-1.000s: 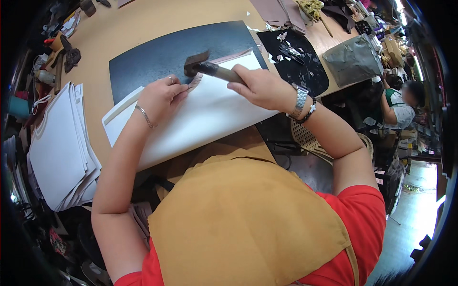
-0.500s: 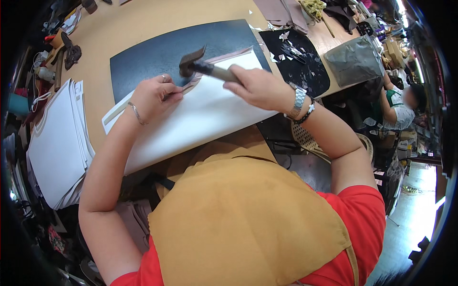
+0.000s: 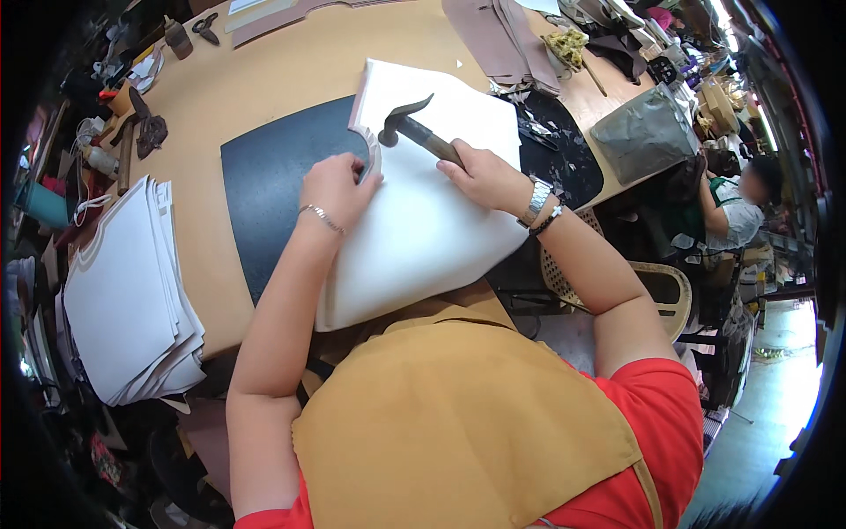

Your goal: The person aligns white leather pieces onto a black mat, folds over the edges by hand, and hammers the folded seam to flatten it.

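A large white piece (image 3: 423,256) with a pinkish edging along its notched left side lies turned over part of a dark slate board (image 3: 264,194) on the table. My left hand (image 3: 339,189) has its fingers curled closed on that edging, just below the bend. My right hand (image 3: 480,181) is closed round the handle of a hammer (image 3: 397,123), whose curved metal head is raised over the white piece near the bend, a little above and right of my left fingers.
A stack of white sheets (image 3: 123,291) lies left, near tools (image 3: 128,141). Behind are brownish-pink pieces (image 3: 498,40). Right are a black mat with scraps (image 3: 573,172), a grey bag (image 3: 639,137), a rattan chair (image 3: 661,291) and a seated person (image 3: 731,207).
The white piece has swung round on the board, its edging now running away from me rather than across. My left hand and forearm moved right; the hammer shifted right.
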Demonstrator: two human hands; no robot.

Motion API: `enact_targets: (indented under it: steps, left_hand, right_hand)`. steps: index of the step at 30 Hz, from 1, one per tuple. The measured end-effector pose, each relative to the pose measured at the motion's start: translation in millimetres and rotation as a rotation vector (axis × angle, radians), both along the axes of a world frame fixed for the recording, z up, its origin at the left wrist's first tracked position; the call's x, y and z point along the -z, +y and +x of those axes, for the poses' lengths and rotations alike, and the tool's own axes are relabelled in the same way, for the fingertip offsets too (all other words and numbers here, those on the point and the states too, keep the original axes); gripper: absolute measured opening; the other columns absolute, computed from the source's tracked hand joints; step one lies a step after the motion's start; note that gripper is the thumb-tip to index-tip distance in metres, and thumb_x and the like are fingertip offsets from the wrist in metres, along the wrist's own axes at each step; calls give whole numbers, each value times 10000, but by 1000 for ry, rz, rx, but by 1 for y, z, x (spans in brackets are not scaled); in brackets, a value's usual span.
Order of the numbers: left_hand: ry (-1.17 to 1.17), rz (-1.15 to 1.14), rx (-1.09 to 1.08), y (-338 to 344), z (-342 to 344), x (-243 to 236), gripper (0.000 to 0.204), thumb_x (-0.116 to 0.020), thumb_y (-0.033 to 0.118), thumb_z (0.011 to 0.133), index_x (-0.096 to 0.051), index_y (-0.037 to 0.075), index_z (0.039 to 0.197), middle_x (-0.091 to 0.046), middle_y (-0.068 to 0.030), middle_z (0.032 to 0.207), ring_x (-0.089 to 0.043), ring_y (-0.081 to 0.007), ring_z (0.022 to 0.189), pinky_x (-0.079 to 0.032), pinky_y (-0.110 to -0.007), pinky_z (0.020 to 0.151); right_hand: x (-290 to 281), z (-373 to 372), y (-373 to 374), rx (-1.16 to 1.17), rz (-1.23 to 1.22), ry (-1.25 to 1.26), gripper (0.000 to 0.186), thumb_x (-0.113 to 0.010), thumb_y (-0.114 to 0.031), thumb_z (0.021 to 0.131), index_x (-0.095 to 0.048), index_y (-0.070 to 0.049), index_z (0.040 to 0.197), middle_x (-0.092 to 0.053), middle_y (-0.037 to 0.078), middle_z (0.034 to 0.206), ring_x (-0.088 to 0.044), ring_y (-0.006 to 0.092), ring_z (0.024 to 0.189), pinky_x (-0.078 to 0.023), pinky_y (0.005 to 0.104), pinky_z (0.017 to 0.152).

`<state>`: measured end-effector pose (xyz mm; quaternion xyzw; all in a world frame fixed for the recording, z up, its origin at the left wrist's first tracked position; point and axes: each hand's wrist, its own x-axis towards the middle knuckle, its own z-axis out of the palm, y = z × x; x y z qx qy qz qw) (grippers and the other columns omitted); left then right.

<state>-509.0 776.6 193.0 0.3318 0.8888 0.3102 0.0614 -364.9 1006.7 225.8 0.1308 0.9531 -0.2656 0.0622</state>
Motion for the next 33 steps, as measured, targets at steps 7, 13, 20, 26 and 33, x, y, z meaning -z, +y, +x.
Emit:
enact_targets:
  steps: [7, 13, 20, 26, 33]
  left_hand:
    - [-263, 51, -3, -22, 16, 2, 399, -802, 281, 835, -781, 46, 1156, -781, -140, 944, -733, -232, 777, -584, -323, 765]
    - [121, 117, 78, -21, 35, 17, 243, -752, 216, 886, -792, 60, 1067, -748, -104, 973, -734, -276, 816, -585, -363, 757]
    - [294, 25, 109, -21, 38, 16, 184, -726, 153, 906, -783, 46, 1045, -723, -104, 973, -716, -310, 880, -581, -384, 798]
    - [-40, 238, 132, -36, 28, 17, 159, -754, 123, 888, -768, 14, 1003, -714, -123, 939, -712, -299, 828, -577, -386, 778]
    - [192, 205, 173, -37, 36, 22, 213, -827, 176, 843, -764, 4, 953, -712, -126, 906, -713, -282, 795, -577, -387, 741]
  right_hand:
    - [4, 4, 2, -10, -11, 19, 366, -527, -373, 1075, -538, -9, 1107, -676, 254, 844, -675, 427, 790, -523, 491, 758]
    - [-4, 12, -14, -128, -42, 111, 357, -549, -374, 1064, -537, -18, 1078, -675, 253, 833, -677, 437, 785, -526, 495, 743]
    - [-5, 12, -15, -139, 26, 134, 343, -573, -362, 1055, -527, -23, 1072, -660, 266, 813, -661, 474, 783, -516, 522, 714]
    - [-7, 19, -22, -82, 12, 100, 353, -574, -381, 1051, -531, -31, 1074, -674, 261, 819, -666, 477, 781, -518, 543, 724]
    - [-8, 28, -30, -88, 108, 147, 366, -577, -413, 1043, -531, -51, 1076, -678, 254, 796, -676, 478, 768, -520, 575, 701]
